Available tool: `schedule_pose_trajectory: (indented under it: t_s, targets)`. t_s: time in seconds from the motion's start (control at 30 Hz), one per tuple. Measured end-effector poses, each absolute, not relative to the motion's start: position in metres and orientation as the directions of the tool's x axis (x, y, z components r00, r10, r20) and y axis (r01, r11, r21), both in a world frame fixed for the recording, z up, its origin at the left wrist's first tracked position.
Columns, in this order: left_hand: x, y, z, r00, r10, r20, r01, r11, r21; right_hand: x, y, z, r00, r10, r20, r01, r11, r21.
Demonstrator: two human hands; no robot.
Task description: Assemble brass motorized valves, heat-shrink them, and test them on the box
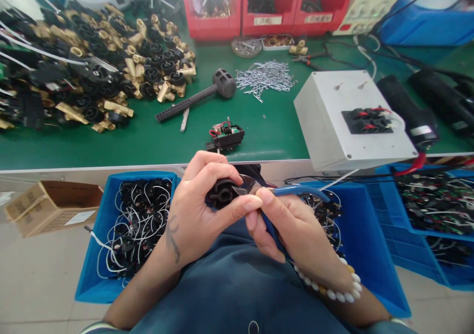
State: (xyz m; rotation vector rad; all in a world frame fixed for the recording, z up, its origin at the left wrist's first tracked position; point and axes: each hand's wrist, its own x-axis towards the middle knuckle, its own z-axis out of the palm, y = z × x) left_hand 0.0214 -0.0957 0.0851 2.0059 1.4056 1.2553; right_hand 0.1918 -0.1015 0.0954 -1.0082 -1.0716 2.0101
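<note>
My left hand [202, 203] is closed around a small round black plastic part [221, 194], held over my lap just below the bench edge. My right hand [292, 225] grips blue-handled cutting pliers [296, 192]; their metal jaws [242, 186] touch the top of the black part. A bead bracelet circles my right wrist. On the green bench just above my hands lies a small black module with a green circuit board and red wires [225, 135].
A blue bin of black wired parts [138, 220] sits under my left arm, more blue bins [425, 220] to the right. The bench holds a brass-and-black fittings pile [96, 67], a black mallet [200, 97], metal clips [264, 77], a grey box [350, 119] and red bins [266, 6].
</note>
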Motion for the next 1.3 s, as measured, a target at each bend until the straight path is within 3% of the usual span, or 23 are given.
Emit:
schedule_pose_trajectory:
  t_s: [0.17,0.33,0.8,0.97,1.07,1.13,1.23,1.3]
  targets:
    - [0.021,-0.097,0.084,0.117,0.890,0.441,0.542,-0.429,0.723,0.190,-0.101,0.096,-0.503,0.791,-0.348,-0.128,-0.467,-0.875]
    - [0.023,-0.098,0.085,0.079,0.891,0.448,0.522,-0.420,0.742,0.190,-0.101,0.094,-0.481,0.829,-0.286,-0.187,-0.416,-0.890]
    - [0.023,-0.096,0.082,0.088,0.890,0.448,0.494,-0.430,0.756,0.190,-0.099,0.097,-0.556,0.750,-0.359,-0.140,-0.509,-0.849]
    - [0.024,-0.094,0.082,0.017,0.898,0.441,0.493,-0.391,0.777,0.188,-0.092,0.095,-0.435,0.858,-0.272,-0.131,-0.359,-0.924]
    - [0.024,-0.092,0.081,-0.002,0.933,0.361,0.415,-0.327,0.849,0.192,-0.067,0.087,-0.301,0.935,-0.186,0.020,-0.189,-0.982]
    - [0.023,-0.092,0.079,-0.003,0.951,0.308,0.364,-0.286,0.886,0.198,-0.042,0.078,-0.235,0.961,-0.146,0.229,-0.092,-0.969]
    - [0.022,-0.093,0.078,0.001,0.955,0.298,0.353,-0.279,0.893,0.207,-0.007,0.061,-0.097,0.991,-0.091,0.625,-0.011,-0.780]
    - [0.022,-0.093,0.079,0.003,0.948,0.319,0.385,-0.295,0.874,0.212,0.008,0.051,-0.022,0.999,-0.039,0.765,-0.008,-0.645]
